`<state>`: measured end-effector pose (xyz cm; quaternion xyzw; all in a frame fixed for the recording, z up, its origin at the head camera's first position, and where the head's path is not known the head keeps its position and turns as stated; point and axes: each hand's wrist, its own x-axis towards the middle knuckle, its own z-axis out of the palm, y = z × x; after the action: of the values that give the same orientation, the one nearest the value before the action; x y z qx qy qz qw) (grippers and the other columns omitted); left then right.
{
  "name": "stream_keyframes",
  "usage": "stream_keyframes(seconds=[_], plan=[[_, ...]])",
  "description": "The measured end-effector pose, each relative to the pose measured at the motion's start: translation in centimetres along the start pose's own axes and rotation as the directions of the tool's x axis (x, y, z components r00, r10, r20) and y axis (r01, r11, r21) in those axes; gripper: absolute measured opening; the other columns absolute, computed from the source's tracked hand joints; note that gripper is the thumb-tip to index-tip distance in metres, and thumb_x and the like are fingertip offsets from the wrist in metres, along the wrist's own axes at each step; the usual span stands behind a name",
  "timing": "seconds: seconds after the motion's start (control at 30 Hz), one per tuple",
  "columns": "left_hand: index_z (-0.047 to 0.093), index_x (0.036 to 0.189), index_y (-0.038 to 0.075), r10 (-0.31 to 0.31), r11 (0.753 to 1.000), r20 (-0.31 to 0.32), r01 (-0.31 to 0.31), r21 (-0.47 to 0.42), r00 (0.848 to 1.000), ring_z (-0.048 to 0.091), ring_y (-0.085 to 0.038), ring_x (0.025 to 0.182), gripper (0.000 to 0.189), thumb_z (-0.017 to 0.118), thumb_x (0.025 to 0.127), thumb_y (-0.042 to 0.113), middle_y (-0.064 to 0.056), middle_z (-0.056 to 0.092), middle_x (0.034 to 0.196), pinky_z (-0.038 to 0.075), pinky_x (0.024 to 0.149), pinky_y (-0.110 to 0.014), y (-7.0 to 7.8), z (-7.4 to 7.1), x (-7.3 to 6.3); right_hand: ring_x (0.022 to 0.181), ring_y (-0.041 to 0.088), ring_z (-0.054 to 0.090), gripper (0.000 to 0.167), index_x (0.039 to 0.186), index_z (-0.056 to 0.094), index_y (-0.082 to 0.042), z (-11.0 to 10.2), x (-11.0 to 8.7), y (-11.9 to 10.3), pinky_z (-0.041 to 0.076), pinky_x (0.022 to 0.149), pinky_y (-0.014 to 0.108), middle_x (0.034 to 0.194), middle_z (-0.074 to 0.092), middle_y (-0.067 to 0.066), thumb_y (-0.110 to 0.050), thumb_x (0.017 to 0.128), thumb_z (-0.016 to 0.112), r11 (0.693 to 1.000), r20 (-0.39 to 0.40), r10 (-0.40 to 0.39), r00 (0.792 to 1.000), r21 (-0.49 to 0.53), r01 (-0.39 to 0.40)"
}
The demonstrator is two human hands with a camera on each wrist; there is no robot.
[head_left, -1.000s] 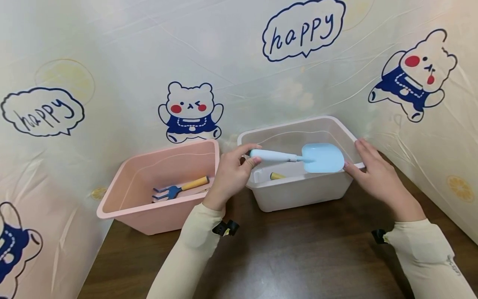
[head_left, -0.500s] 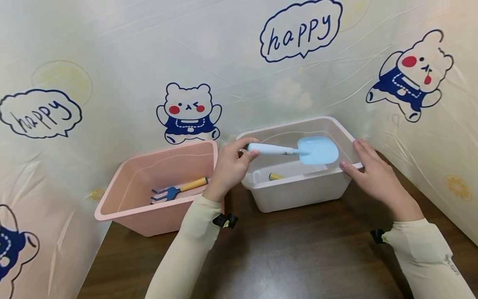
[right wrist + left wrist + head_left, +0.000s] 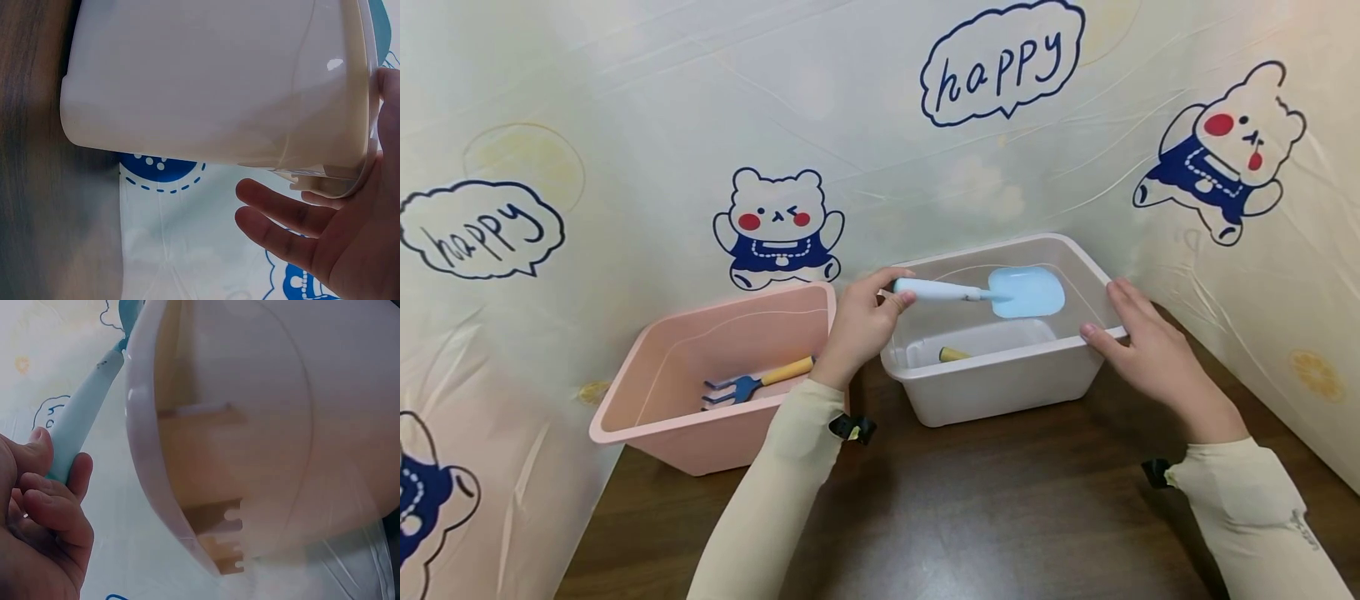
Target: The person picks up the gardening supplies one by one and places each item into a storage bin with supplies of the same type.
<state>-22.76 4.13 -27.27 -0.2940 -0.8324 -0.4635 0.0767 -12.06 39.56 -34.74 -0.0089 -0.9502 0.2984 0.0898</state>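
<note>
My left hand (image 3: 867, 315) pinches the end of the pale blue handle of a toy trowel (image 3: 1026, 292). The trowel lies level above the white bin (image 3: 1000, 392), its light blue blade to the right. In the left wrist view the thumb and curled fingers hold the handle (image 3: 84, 415), close beside the bin's rim. My right hand (image 3: 1161, 362) rests on the bin's right front corner, thumb on the front rim and the other fingers along the right side. The right wrist view shows those fingers (image 3: 284, 234) fairly straight. Inside the white bin a yellow handle (image 3: 954, 354) shows; its other end is hidden.
A pink bin (image 3: 722, 442) stands left of the white one on the dark wooden table (image 3: 985, 517). In it lies a blue hand rake (image 3: 745, 388) with a yellow handle. A printed cloth (image 3: 880, 125) with bears hangs behind and at both sides.
My left hand has raised the trowel slightly and moved it a little to the left, so its blade has come away from my right thumb. My right hand stays on the white bin's corner.
</note>
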Motion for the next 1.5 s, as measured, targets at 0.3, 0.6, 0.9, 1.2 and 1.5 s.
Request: stream_keyframes(seconds=[0.3, 0.6, 0.9, 1.2, 1.5], plan=[[0.07, 0.123, 0.01, -0.078, 0.997, -0.006, 0.078, -0.006, 0.997, 0.056, -0.026, 0.091, 0.026, 0.067, 0.099, 0.021, -0.007, 0.066, 0.102, 0.044, 0.075, -0.037, -0.5, 0.0, 1.4, 0.147, 0.052, 0.009, 0.091, 0.162, 0.005, -0.007, 0.0, 0.0, 0.1, 0.015, 0.104, 0.079, 0.167, 0.001, 0.02, -0.055, 0.101, 0.052, 1.0, -0.003, 0.0, 1.0, 0.003, 0.0], [0.071, 0.121, 0.01, -0.119, 0.993, -0.024, 0.119, -0.028, 0.993, 0.057, -0.023, 0.094, 0.025, 0.066, 0.1, 0.023, -0.005, 0.065, 0.101, 0.047, 0.078, -0.036, -0.6, 0.2, 2.7, 0.147, 0.053, 0.008, 0.092, 0.162, 0.003, -0.008, 0.0, 0.0, 0.0, 0.015, 0.102, 0.08, 0.167, -0.001, 0.019, -0.056, 0.101, 0.052, 1.0, 0.01, 0.016, 1.0, 0.001, -0.016], [0.071, 0.118, 0.008, -0.151, 0.986, -0.02, 0.149, -0.076, 0.988, 0.056, -0.023, 0.095, 0.022, 0.065, 0.101, 0.022, -0.005, 0.065, 0.101, 0.047, 0.08, -0.036, -0.6, 0.4, 3.9, 0.146, 0.054, 0.008, 0.091, 0.162, 0.003, -0.009, 0.0, 0.0, -0.1, 0.015, 0.101, 0.081, 0.167, -0.002, 0.02, -0.056, 0.101, 0.051, 1.0, 0.012, 0.016, 1.0, -0.004, -0.016], [0.072, 0.116, 0.006, -0.162, 0.985, -0.03, 0.159, -0.071, 0.986, 0.057, -0.021, 0.092, 0.022, 0.067, 0.099, 0.019, -0.006, 0.068, 0.098, 0.047, 0.078, -0.033, -1.2, 0.9, 5.1, 0.146, 0.055, 0.009, 0.09, 0.162, 0.004, -0.008, 0.0, 0.0, 0.0, 0.016, 0.1, 0.081, 0.167, -0.001, 0.02, -0.054, 0.102, 0.051, 1.0, 0.003, 0.005, 1.0, -0.008, -0.005], [0.071, 0.114, 0.005, -0.222, 0.97, -0.018, 0.219, -0.104, 0.975, 0.062, -0.021, 0.094, 0.02, 0.065, 0.101, 0.019, -0.007, 0.07, 0.098, 0.048, 0.082, -0.034, -2.8, 1.2, 6.5, 0.146, 0.054, 0.008, 0.09, 0.163, 0.003, -0.009, 0.1, 0.0, 0.0, 0.016, 0.099, 0.082, 0.167, -0.002, 0.019, -0.054, 0.102, 0.051, 1.0, 0.002, 0.009, 1.0, -0.006, -0.009]])
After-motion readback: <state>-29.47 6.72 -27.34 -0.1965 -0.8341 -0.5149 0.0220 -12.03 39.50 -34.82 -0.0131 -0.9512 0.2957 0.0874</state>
